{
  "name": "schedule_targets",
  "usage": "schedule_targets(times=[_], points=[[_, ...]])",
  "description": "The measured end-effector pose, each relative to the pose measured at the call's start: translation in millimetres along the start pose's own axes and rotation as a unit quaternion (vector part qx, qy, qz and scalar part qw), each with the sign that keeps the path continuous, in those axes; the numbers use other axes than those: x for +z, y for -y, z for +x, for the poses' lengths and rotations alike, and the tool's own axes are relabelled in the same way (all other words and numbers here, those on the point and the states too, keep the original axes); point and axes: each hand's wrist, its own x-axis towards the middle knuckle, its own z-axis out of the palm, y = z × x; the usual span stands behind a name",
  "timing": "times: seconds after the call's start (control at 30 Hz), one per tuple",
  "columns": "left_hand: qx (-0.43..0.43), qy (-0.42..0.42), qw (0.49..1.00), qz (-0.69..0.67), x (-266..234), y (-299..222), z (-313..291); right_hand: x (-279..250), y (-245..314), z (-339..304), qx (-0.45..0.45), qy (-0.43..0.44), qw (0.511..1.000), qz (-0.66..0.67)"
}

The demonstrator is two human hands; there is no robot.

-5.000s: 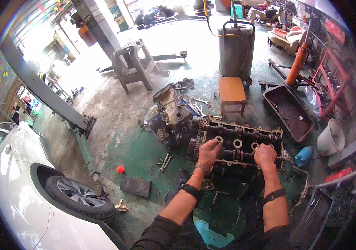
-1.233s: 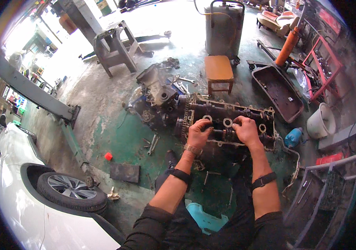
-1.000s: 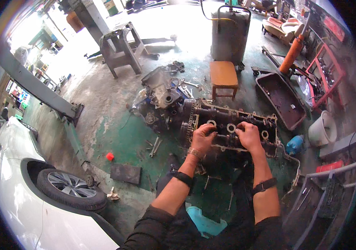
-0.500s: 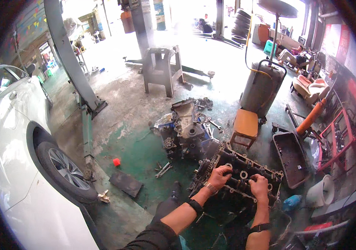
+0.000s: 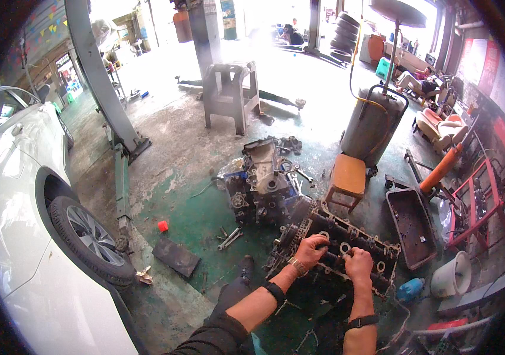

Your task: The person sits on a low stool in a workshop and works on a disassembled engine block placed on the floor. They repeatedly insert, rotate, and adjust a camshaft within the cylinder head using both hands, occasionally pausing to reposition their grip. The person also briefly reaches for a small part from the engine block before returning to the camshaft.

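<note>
My left hand (image 5: pixel 310 252) and my right hand (image 5: pixel 359 264) are both over a large engine part (image 5: pixel 387 248), dark inside with a pale bolted rim and round openings. The fingers of each hand are curled in a pinch. A short dark piece shows between the two hands, but what the fingertips hold is too small to make out. Behind the left hand, a partly stripped engine (image 5: pixel 262 177) stands on the floor. Several wrenches (image 5: pixel 297 184) lie beside it, and more wrenches (image 5: pixel 229 238) lie to its near left.
A white car (image 5: pixel 34 177) fills the left side. Beyond the engine part stand a wooden stool (image 5: pixel 348 176) and a grey tank (image 5: pixel 373 127). To the right are a black tray (image 5: pixel 403 228), a white bucket (image 5: pixel 449 275) and a blue bottle (image 5: pixel 410 289). A grey plastic stool (image 5: pixel 232 97) stands farther back.
My right hand has shifted slightly left, closer to my left hand, which stays almost in place. The view has tilted a little.
</note>
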Motion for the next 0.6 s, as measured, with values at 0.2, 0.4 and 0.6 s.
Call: schedule_targets(times=[0.2,0.4,0.6], points=[[0.016,-0.039,0.999,-0.006,3.2,-3.7,-0.2,3.3,4.0,-0.8,0.011,-0.024,0.999,-0.026],[0.017,-0.039,0.999,0.005,2.9,-3.5,0.0,3.4,8.1,-3.3,0.013,-0.055,0.997,-0.052],[0.025,-0.041,0.999,0.000,3.8,-1.4,0.1,-2.4,10.1,-4.0,0.031,-0.022,0.998,-0.040]])
